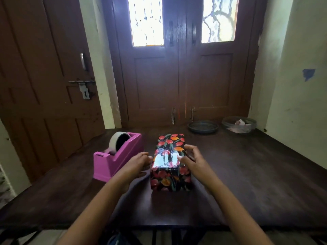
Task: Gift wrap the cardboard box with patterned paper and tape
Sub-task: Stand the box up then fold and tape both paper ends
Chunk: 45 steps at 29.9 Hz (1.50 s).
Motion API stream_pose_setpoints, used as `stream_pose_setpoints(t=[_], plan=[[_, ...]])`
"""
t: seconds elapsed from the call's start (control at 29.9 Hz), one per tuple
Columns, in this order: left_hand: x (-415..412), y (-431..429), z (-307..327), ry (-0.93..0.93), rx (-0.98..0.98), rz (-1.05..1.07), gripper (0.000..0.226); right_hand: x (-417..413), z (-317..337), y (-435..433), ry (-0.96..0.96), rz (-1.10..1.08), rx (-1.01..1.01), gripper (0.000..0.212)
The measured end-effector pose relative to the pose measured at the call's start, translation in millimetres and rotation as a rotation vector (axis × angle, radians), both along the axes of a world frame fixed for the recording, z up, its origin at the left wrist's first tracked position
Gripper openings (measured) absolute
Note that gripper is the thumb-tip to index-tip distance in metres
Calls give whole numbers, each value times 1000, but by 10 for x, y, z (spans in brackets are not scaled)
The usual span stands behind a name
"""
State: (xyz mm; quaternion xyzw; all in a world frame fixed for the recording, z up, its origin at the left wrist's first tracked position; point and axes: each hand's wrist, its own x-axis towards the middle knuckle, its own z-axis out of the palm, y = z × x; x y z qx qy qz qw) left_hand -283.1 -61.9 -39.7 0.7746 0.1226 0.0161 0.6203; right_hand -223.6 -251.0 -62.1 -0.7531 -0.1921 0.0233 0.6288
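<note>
A box (170, 161) covered in black paper with red and orange tulips lies lengthwise on the dark wooden table (247, 174), its glossy top catching the light. My left hand (137, 162) is at the box's left side, fingers loosely bent, touching or almost touching it. My right hand (192, 157) hovers at the right top edge with fingers spread and slightly curled, holding nothing. A pink tape dispenser (117, 159) with a roll of clear tape stands just left of my left hand.
A dark round dish (203, 126) and a clear bowl (238, 124) with scraps inside sit at the table's far right edge. Brown wooden doors stand behind the table. Bare tabletop stretches to the right of the box.
</note>
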Motion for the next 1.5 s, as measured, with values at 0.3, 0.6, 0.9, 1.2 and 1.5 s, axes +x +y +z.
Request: stream_pose_setpoints(t=[0.3, 0.6, 0.9, 1.2, 1.5], plan=[[76, -42, 14, 49, 57, -12, 32, 40, 33, 21, 97, -29, -72, 57], [128, -153, 481, -138, 190, -122, 42, 105, -89, 138, 248, 1, -5, 22], [222, -325, 299, -196, 104, -204, 47, 274, 183, -85, 292, 13, 124, 77], [327, -533, 289, -98, 406, -183, 55, 185, -70, -51, 294, -72, 226, 49], [310, -323, 214, 39, 35, -74, 63, 201, -66, 26, 316, 22, 141, 68]])
